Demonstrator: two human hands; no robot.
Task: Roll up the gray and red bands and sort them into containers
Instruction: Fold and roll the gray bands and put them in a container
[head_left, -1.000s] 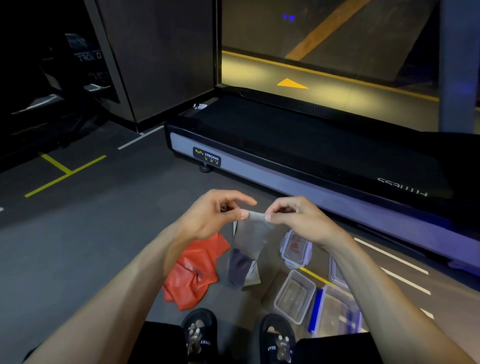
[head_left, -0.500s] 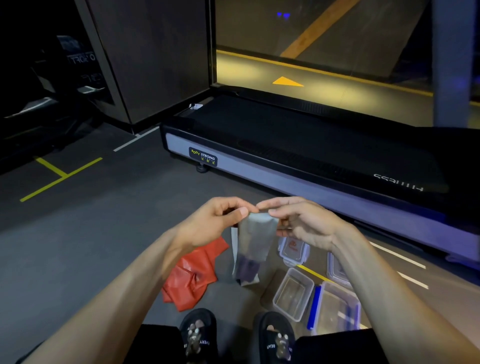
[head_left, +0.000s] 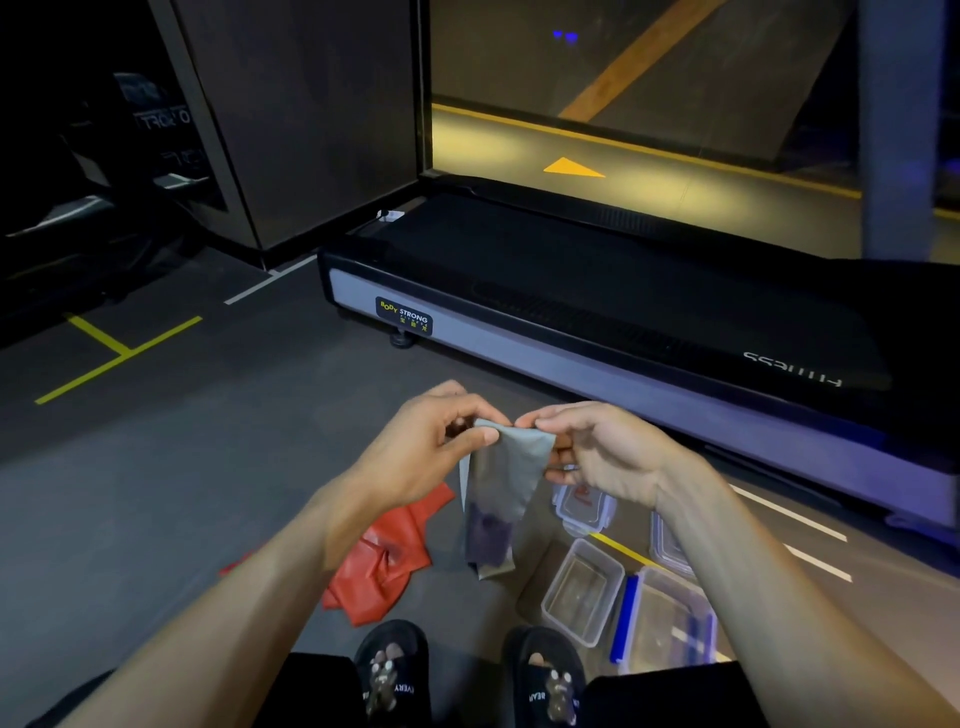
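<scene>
Gray stretchy rubber band (head_left: 501, 480) hangs at mid-frame, its top edge pinched between my left hand (head_left: 431, 452) and right hand (head_left: 597, 457). I judge the rolling is just starting; next, curl that edge tightly downward. Crumpled red rubber band (head_left: 387, 564) lies on the floor at lower centre, clear plastic containers (head_left: 584, 590) lower right

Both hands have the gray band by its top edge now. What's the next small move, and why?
Probably start turning that top edge over into a tight roll. The left hand and right hand pinch the gray band, which hangs unrolled.
</scene>
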